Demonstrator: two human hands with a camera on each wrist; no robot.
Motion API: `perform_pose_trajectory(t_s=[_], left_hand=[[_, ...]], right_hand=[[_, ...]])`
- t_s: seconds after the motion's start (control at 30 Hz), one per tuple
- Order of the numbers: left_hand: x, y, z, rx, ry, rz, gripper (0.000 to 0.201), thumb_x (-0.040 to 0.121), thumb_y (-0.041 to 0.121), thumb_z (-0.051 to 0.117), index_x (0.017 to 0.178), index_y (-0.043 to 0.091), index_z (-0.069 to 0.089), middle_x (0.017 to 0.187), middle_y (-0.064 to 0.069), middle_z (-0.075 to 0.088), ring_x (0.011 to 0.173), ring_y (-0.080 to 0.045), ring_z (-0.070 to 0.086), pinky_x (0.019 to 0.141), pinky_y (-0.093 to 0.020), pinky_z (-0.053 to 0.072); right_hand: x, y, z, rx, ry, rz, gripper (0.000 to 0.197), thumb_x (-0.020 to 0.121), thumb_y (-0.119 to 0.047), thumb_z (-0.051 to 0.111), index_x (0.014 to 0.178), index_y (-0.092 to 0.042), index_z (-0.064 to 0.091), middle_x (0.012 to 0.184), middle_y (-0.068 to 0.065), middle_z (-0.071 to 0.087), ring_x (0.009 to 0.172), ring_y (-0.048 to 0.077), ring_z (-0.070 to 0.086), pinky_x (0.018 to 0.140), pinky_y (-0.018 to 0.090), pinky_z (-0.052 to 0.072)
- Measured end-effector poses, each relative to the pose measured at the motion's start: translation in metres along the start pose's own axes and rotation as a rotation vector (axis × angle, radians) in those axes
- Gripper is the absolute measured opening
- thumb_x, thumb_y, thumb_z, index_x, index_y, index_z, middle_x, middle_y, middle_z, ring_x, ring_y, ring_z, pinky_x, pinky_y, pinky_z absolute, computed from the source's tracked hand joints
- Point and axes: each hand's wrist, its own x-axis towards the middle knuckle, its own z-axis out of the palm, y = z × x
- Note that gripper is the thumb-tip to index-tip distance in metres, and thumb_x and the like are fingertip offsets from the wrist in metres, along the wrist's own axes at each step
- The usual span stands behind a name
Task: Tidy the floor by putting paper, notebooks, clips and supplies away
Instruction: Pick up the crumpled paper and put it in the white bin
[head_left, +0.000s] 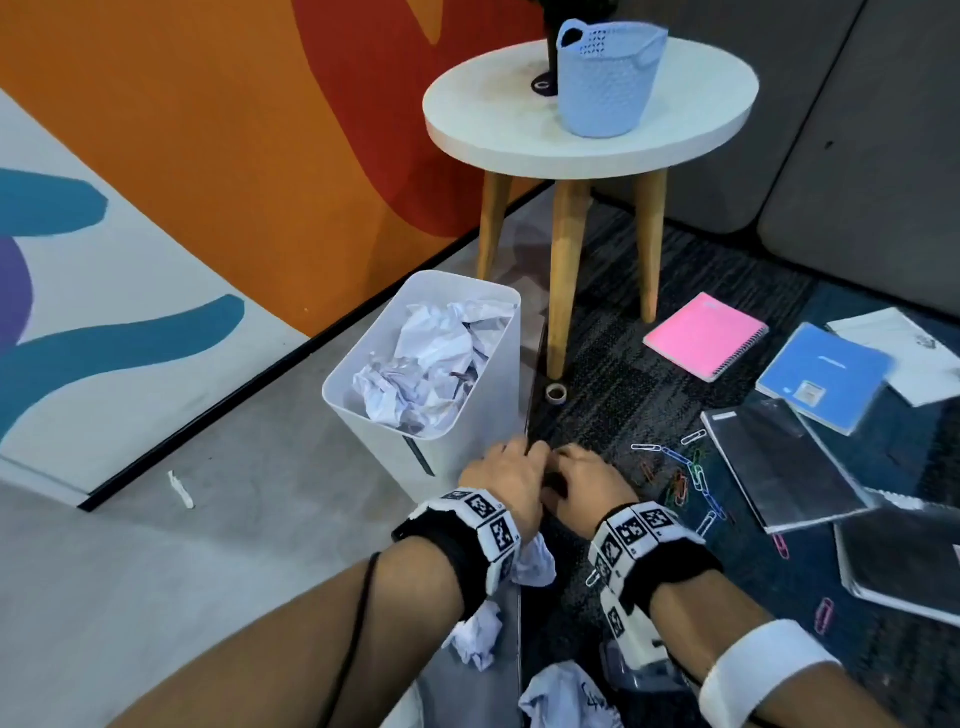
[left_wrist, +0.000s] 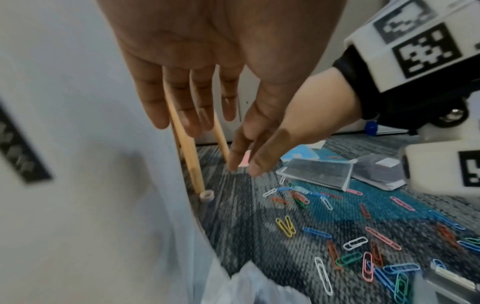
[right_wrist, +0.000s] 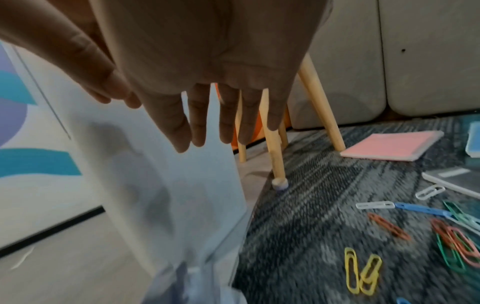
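- The paper step looks part done to me: the white bin (head_left: 431, 364) beside the desk (head_left: 587, 135) already holds crumpled sheets.
- Notebooks (head_left: 705, 329) lie untouched on the carpet to my right.
- More crumpled paper (head_left: 475, 636) sits under my wrists; next I should reach back for it.
- My left hand (head_left: 506, 480) and right hand (head_left: 587, 488) hover together, each grip slack with straight fingers, holding nothing.
- Paper clips (head_left: 685, 478) lie scattered near my right hand.

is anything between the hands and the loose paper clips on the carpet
Nothing visible blocks them. The paper clips lie bare on the carpet just right of the right hand, with open floor between. The left hand is beside the white bin, and the right hand lies between it and the clips.
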Motion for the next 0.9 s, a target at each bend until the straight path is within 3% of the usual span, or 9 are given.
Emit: perform_pose_trajectory(t_s=[0.1,0.23,0.37,0.5,0.63,0.9], left_hand=[[0.004,-0.015,0.028,-0.043,-0.093,-0.073,0.051,0.086,0.021,0.057,0.131,0.018,0.035,0.134,-0.006,0.038,0.127,-0.029,0.039,0.101,-0.040,0.041],[-0.004,-0.031,0.059,-0.097,-0.167,-0.118,0.060,0.083,0.027,0.062,0.134,0.018,0.032,0.136,-0.004,0.036,0.128,-0.027,0.038,0.101,-0.038,0.039],[-0.013,-0.040,0.078,-0.100,-0.193,-0.153,0.060,0.085,0.032,0.060,0.136,0.018,0.032,0.137,-0.005,0.036,0.126,-0.027,0.040,0.100,-0.038,0.041],[-0.020,-0.045,0.094,-0.132,-0.208,-0.197,0.058,0.086,0.031,0.057,0.137,0.018,0.033,0.140,-0.004,0.035,0.126,-0.027,0.040,0.101,-0.040,0.042],[-0.024,-0.046,0.113,-0.137,-0.230,-0.220,0.051,0.089,0.027,0.051,0.136,0.018,0.033,0.139,-0.005,0.035,0.124,-0.028,0.040,0.099,-0.039,0.042],[-0.016,-0.047,0.152,-0.110,-0.326,-0.264,0.063,0.083,0.037,0.058,0.137,0.020,0.030,0.135,-0.005,0.036,0.122,-0.030,0.041,0.095,-0.041,0.044]], right_hand=[[0.005,0.011,0.034,0.041,-0.095,0.025,0.043,0.084,-0.029,0.059,0.126,-0.025,0.051,0.138,0.000,0.040,0.122,0.027,0.045,0.102,0.035,0.042],[0.011,0.021,0.074,0.114,-0.220,0.005,0.065,0.080,-0.027,0.065,0.139,-0.033,0.038,0.154,0.003,0.019,0.132,0.029,0.037,0.109,0.036,0.038],[0.014,0.023,0.112,0.113,-0.314,-0.029,0.073,0.079,-0.025,0.064,0.141,-0.044,0.030,0.158,0.005,0.006,0.131,0.027,0.045,0.108,0.031,0.039],[0.014,0.021,0.129,0.131,-0.294,-0.010,0.057,0.083,-0.017,0.061,0.135,-0.036,0.044,0.154,0.000,0.023,0.124,0.023,0.051,0.102,0.025,0.041],[0.016,0.019,0.129,0.150,-0.238,0.042,0.042,0.081,-0.015,0.065,0.120,-0.024,0.052,0.126,0.007,0.048,0.106,0.028,0.058,0.087,0.029,0.046],[0.010,0.033,0.100,0.162,-0.179,0.071,0.035,0.081,-0.019,0.068,0.113,-0.016,0.052,0.118,0.009,0.051,0.106,0.029,0.056,0.086,0.028,0.043]])
